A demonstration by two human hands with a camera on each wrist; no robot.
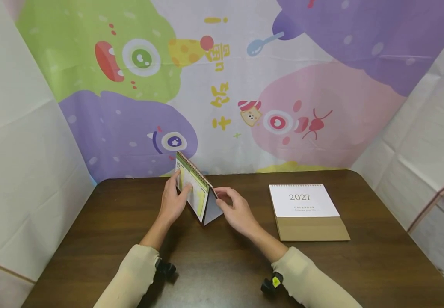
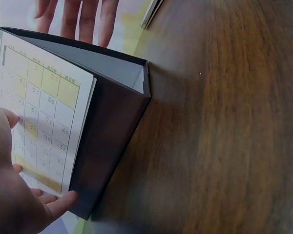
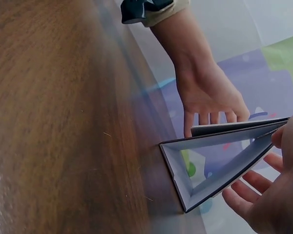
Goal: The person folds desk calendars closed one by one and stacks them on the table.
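Observation:
A desk calendar (image 1: 194, 190) with a green-topped, spiral-bound page stands tent-like on the brown table, its dark frame making a triangle. My left hand (image 1: 173, 202) lies against the page side, thumb on the printed sheet. In the left wrist view, the page (image 2: 39, 117) shows a date grid with yellow cells. On the other side, my right hand (image 1: 239, 212) is at the near end of the back panel, thumb close to the spiral. Its fingers (image 3: 246, 195) extend along the outside of the panel, fairly straight in the right wrist view.
To the right on the dark wooden table (image 1: 222, 265) stands a second calendar (image 1: 303, 205), white over a tan base and marked 2027. A backdrop (image 1: 222, 158) with cartoon monsters hangs behind the table. White cloth (image 1: 10, 128) lines the sides.

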